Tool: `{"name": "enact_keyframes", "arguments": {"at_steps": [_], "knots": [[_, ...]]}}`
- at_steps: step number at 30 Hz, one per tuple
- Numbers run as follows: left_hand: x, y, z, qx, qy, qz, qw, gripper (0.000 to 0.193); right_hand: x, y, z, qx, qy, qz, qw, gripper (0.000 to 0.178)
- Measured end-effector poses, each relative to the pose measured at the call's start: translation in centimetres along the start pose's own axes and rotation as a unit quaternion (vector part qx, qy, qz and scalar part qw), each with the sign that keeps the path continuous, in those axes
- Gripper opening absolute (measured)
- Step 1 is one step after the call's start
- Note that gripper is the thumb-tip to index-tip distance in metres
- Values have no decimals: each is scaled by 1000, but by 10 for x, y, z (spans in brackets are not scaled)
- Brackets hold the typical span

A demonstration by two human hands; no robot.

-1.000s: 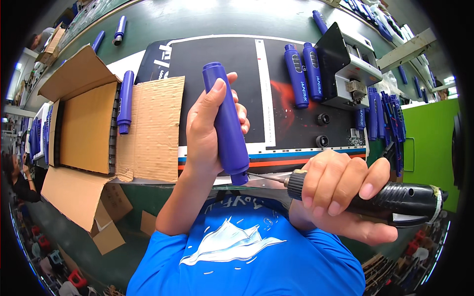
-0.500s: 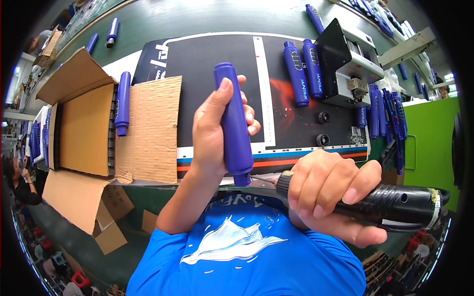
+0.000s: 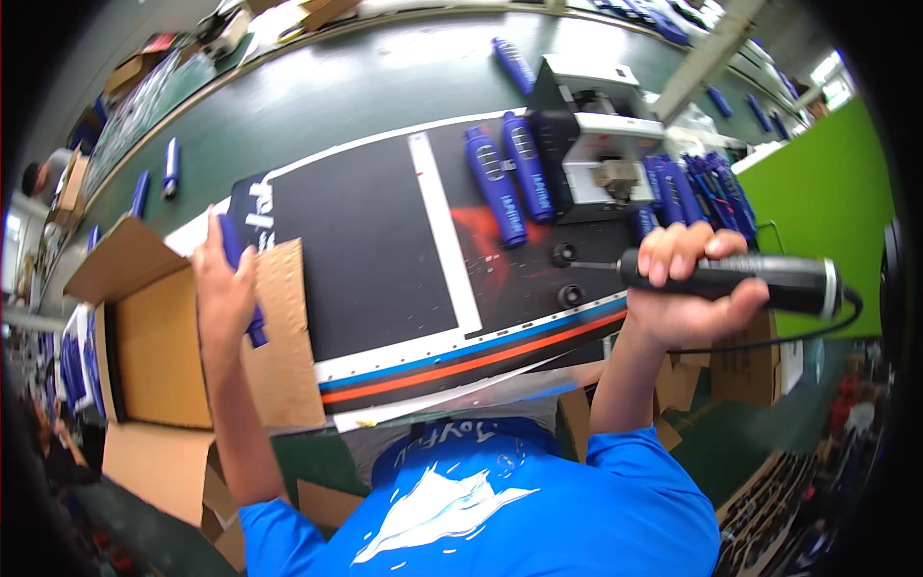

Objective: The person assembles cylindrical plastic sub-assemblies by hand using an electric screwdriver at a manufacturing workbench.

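Since the earlier frame, the left hand [image 3: 227, 288] and the power screwdriver [image 3: 716, 276] are being shifted apart. At the left of the frame, a purple cylinder [image 3: 230, 240] is being partly covered by the left hand over the cardboard flap [image 3: 279, 337]; whether the blurred fingers are being closed on it cannot be told. At the right, the screwdriver is being gripped by the wrapped fingers of the right hand [image 3: 673, 308], its bit [image 3: 598, 264] being pointed leftward at a black ring [image 3: 563, 254] near the frame's centre.
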State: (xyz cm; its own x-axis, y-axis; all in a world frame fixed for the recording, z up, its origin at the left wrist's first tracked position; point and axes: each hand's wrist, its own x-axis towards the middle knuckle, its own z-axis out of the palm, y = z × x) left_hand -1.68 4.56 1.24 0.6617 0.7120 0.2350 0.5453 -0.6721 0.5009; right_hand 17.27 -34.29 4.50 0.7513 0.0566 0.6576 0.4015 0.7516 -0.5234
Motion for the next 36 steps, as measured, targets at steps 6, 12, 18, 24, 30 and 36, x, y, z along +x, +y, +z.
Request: {"name": "enact_keyframes", "arguments": {"at_steps": [6,12,18,24,30,36], "knots": [[-3,3,10,424,-38,14,905,49,62,5,-38,-202,96,-57,973,45],[-6,113,75,71,-68,368,925,42,82,32,-29,-201,61,-77,975,29],[-10,186,141,78,-91,561,819,62,67,42,-19,-292,48,18,955,24],[-8,195,137,110,-126,551,817,49,59,22,-26,-243,53,-43,968,31],[-23,167,115,142,-122,534,824,45,82,36,-24,-203,87,-38,975,24],[-45,160,45,-64,-204,364,907,46,77,31,-26,-221,83,-10,972,26]]}}
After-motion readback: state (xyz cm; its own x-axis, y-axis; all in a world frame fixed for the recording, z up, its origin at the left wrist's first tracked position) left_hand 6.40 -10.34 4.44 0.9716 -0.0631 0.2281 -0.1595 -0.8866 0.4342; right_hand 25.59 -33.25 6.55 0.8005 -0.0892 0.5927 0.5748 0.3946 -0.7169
